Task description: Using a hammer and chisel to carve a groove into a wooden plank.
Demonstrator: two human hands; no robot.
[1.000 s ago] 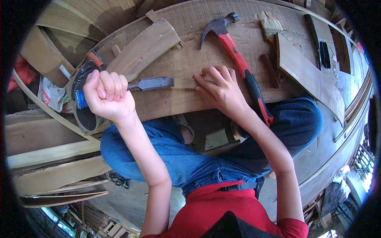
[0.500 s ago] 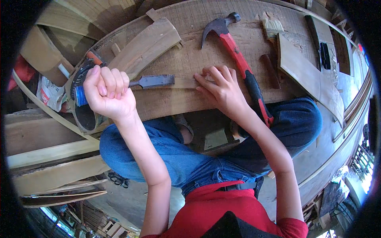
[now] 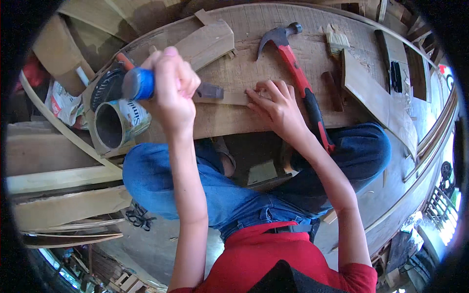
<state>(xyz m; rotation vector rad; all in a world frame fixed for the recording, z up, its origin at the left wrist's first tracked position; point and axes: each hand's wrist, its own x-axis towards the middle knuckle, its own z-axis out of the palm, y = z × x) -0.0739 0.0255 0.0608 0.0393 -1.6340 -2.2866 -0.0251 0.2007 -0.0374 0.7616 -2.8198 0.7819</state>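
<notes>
Past an open, round can (image 3: pixel 110 126) at left, my left hand (image 3: pixel 173 92) clenches a blue-handled, flat-bladed steel chisel (image 3: pixel 211 91) at a thin, pale wooden strip (image 3: pixel 235 98) mid-frame, my right hand (image 3: pixel 277 103) bent over it, pinching or not I cannot tell, a red-and-black claw hammer (image 3: pixel 296 68) beyond, upper centre, on rough brown plank (image 3: pixel 244 53).

This is looking like a woodworking workshop. A chisel (image 3: pixel 211 91), claw hammer (image 3: pixel 309 100), paintbrush (image 3: pixel 337 42) and planks (image 3: pixel 73 207) are showing it.

There are two hands (image 3: pixel 173 95) (image 3: pixel 279 103), one chisel (image 3: pixel 211 91), one claw hammer (image 3: pixel 296 71), one paintbrush (image 3: pixel 337 41).
</notes>
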